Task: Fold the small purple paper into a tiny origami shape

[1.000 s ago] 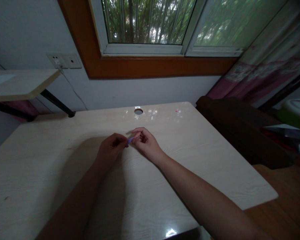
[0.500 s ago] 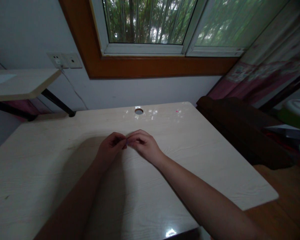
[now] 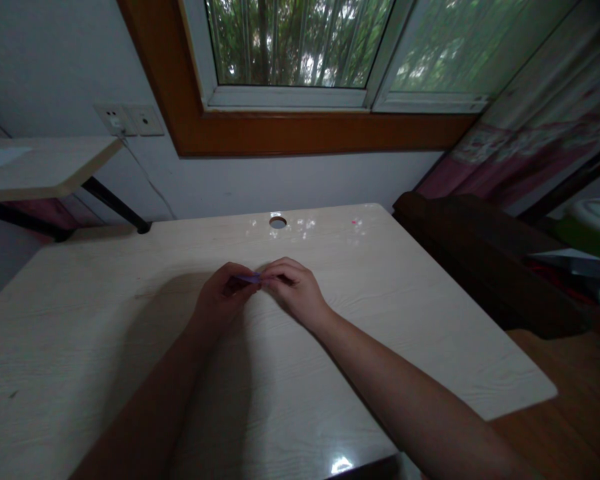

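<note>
Over the middle of the pale wood-grain desk, my two hands meet fingertip to fingertip. A small, thin purple piece shows between them, mostly covered by fingers; its kind is too small to make out. My left hand pinches it between thumb and forefinger, with part of it showing inside the finger loop. My right hand is closed in a pinch at the right end of the same piece.
A round cable hole lies near the desk's back edge. On the left stands a raised shelf on black legs. A wall socket holds a plugged-in white cable. Dark furniture stands right of the desk.
My right hand has shifted slightly to the right, and the left fingers have moved a little. More of the purple piece now shows between the left thumb and forefinger.
</note>
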The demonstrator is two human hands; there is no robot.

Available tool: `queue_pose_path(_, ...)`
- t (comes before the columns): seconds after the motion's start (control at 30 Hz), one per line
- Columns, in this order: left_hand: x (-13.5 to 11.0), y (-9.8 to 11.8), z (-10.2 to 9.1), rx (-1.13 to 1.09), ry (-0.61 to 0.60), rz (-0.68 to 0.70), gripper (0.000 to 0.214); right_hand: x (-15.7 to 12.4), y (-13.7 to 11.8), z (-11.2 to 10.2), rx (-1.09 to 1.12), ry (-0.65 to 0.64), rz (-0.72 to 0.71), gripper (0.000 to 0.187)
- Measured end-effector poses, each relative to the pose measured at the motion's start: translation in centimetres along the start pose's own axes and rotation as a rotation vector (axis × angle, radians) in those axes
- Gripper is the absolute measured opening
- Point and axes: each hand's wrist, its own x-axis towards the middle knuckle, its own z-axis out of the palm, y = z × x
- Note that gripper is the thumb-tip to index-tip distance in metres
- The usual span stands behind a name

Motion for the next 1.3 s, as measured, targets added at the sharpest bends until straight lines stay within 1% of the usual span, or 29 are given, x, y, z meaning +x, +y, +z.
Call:
queue_pose_path(0.13,0.0,-0.4,-0.2,0.006,-0.014,0.066,0.018,0.0,0.0,0.0,-0.007,0.005,-0.020,0.007)
queue_pose_path(0.23,0.1,-0.6,-0.3,0.038,0.012,0.114,0.016,-0.1,0.1,0.0,-0.009,0.000,-0.037,0.006)
queue_pose_path(0.53,0.0,-0.6,-0.4,0.078,0.014,0.111,0.013,-0.2,0.3,0.2,-0.022,-0.003,-0.017,0.003)
queue_pose_path(0.77,0.1,-0.9,-0.4,0.121,0.007,0.155,0.010,-0.1,0.1,0.2,-0.002,-0.021,-0.028,0.003)
queue_pose_path(0.87,0.2,-0.9,-0.4,0.149,0.007,0.164,0.008,-0.2,0.3,0.4,0.031,-0.014,0.005,0.004)
queue_pose_path(1.1,0.2,-0.5,-0.1,0.095,0.002,0.117,0.011,-0.6,1.1,0.7,0.217,-0.016,0.176,0.012)
queue_pose_path(1.2,0.1,-0.6,0.0,0.067,0.006,0.096,0.016,-0.6,1.3,0.8,0.215,-0.010,0.203,0.015)
queue_pose_path(1.3,0.0,-0.7,0.1,0.044,0.040,0.085,0.025,-0.5,1.3,0.7,0.221,-0.010,0.211,0.015)
